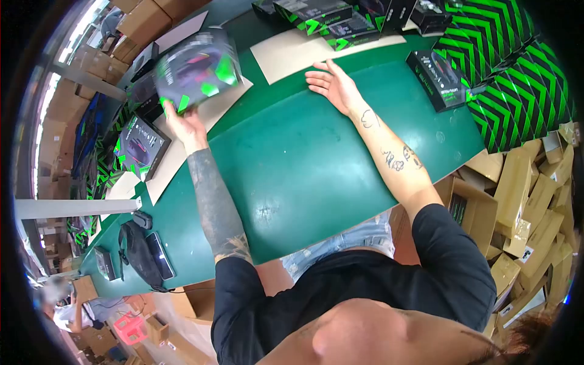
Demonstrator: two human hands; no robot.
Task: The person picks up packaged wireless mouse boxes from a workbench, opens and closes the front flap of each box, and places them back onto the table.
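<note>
My left hand (pixel 187 126) grips the near edge of a black, green-patterned product box (pixel 196 68), which is smeared by motion. It is lifted at the left part of the green table (pixel 304 158). Below and left of that hand, another black-and-green box (pixel 141 146) lies on a cardboard sheet (pixel 163 173). My right hand (pixel 334 86) hovers over the table's far side with fingers apart and nothing in it. Just beyond it lies a flat cardboard sheet (pixel 286 53), with several black-and-green boxes (pixel 353 30) piled at its far edge.
A single black box (pixel 435 80) lies at the right, beside stacked green-and-black chevron cartons (pixel 517 79). A black pouch (pixel 139 252) and a phone (pixel 160 254) are at the left near edge. Brown cartons (pixel 529 201) crowd the floor at right. A person (pixel 73 313) is at lower left.
</note>
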